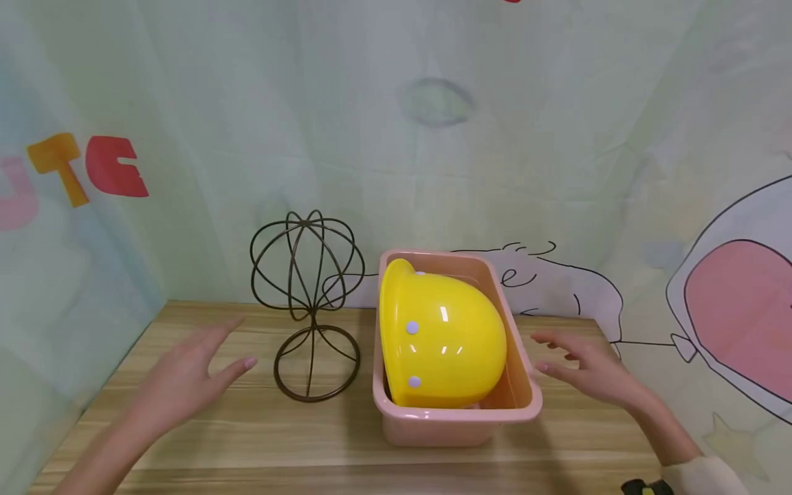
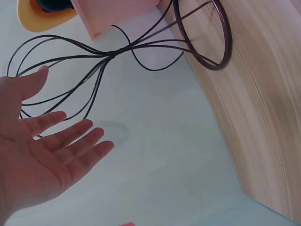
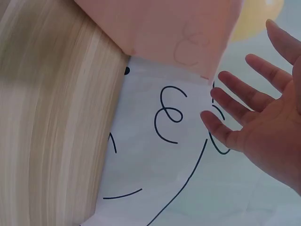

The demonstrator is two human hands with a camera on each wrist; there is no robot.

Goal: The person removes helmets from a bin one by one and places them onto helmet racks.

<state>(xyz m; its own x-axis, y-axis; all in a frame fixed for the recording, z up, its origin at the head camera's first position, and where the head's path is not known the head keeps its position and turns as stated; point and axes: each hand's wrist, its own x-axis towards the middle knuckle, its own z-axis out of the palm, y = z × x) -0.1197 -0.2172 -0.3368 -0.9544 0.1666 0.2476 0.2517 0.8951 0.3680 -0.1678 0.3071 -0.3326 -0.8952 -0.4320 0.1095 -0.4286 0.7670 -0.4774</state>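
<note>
A yellow hard hat (image 1: pixel 448 344) with pale round studs lies on its side inside a pink plastic bin (image 1: pixel 458 432). Left of the bin stands a dark wire stand (image 1: pixel 312 302) with a round cage top and a ring base. My left hand (image 1: pixel 185 381) hovers to the left of the stand, fingers spread and holding nothing. In the left wrist view its palm (image 2: pixel 42 160) faces up beside the wire cage. On the bin's right side, my right hand (image 1: pixel 584 364) is held with fingers extended, just apart from the rim. The right wrist view shows that palm (image 3: pixel 268 122) bare.
The wooden table (image 1: pixel 247 440) carries the stand and the bin. Behind it hangs a pale cloth backdrop (image 1: pixel 383 158) with printed letters and cartoon figures. A small black object (image 1: pixel 646 487) shows at the bottom right edge, beside the right sleeve (image 1: pixel 705 476).
</note>
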